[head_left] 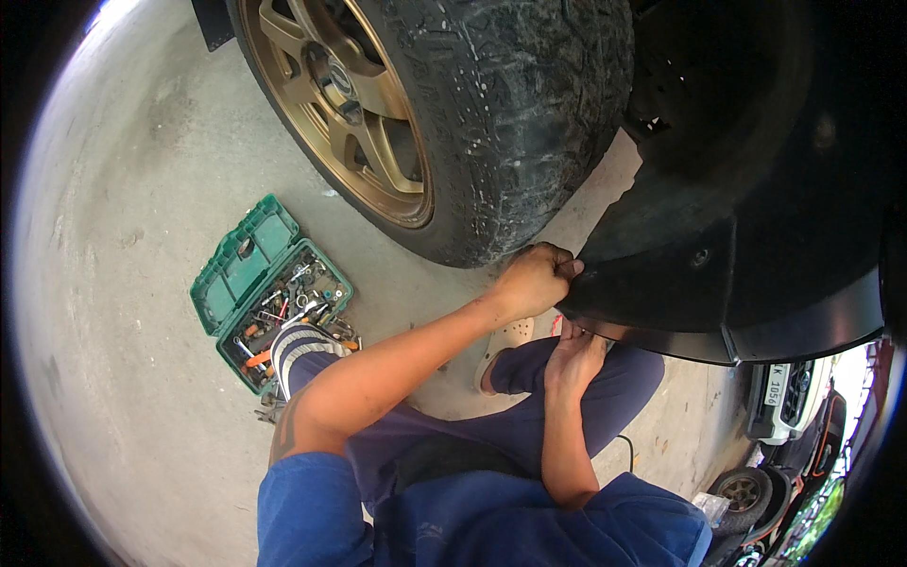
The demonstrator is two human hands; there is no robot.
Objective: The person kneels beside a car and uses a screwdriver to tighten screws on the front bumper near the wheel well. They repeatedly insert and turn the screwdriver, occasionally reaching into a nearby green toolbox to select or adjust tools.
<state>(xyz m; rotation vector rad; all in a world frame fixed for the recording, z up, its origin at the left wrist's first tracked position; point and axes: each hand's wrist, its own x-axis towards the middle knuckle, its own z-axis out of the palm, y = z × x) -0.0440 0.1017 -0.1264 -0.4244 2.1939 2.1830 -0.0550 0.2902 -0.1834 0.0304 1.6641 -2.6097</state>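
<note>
My left hand (539,279) is closed, its thumb and fingers pinching the near corner of the black plastic wheel arch liner (661,274), just beside the tyre. Below it, palm up, my right hand (574,359) reaches to the lower lip of the dark bumper (803,326). Its fingers are bent together there, with the tips partly hidden by the lip, and what they hold cannot be made out. A small bit of red shows next to the right thumb. A round fastener (700,257) sits in the liner, right of both hands.
The large tyre (529,123) with a bronze wheel (340,94) stands just ahead. On the concrete floor (142,283) at left lies an opened green toolbox (241,255) full of sockets and wrenches. A parked white vehicle (789,406) and a loose wheel (742,496) are at far right.
</note>
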